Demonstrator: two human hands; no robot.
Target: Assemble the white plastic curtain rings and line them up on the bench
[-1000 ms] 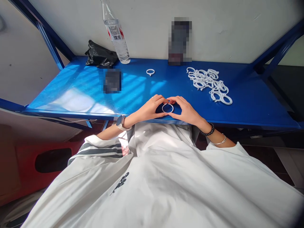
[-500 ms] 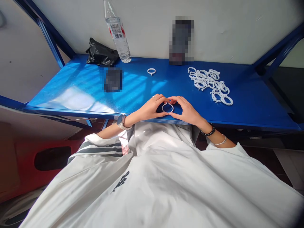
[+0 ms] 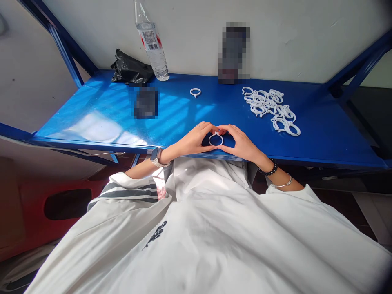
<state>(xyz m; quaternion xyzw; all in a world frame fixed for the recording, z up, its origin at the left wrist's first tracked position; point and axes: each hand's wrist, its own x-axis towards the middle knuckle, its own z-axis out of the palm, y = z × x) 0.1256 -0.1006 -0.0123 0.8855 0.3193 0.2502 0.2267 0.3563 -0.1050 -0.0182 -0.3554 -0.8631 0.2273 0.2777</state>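
A white plastic curtain ring [image 3: 209, 141] stands out between my two hands, just above the front edge of the blue table. My left hand [image 3: 196, 139] grips it from the left, with the thumb at the bottom and the fingers at the top. From the right, my right hand [image 3: 242, 143] pinches the same ring in a like way. A small tab shows at the ring's top, partly covered by fingertips. One more white ring [image 3: 195, 96] lies alone beyond my hands. To the right is a loose pile of white rings [image 3: 260, 109].
The blue table [image 3: 174, 110] has a wall behind it and blue metal posts at both sides. At the back stand a water bottle [image 3: 157, 61] and a blurred dark object [image 3: 234, 53]. A black plastic bag [image 3: 131, 69] and another blurred dark item [image 3: 146, 103] are on the left.
Both hands stay in place around the ring. The fingers at the top and the ring between them have shifted only very slightly.
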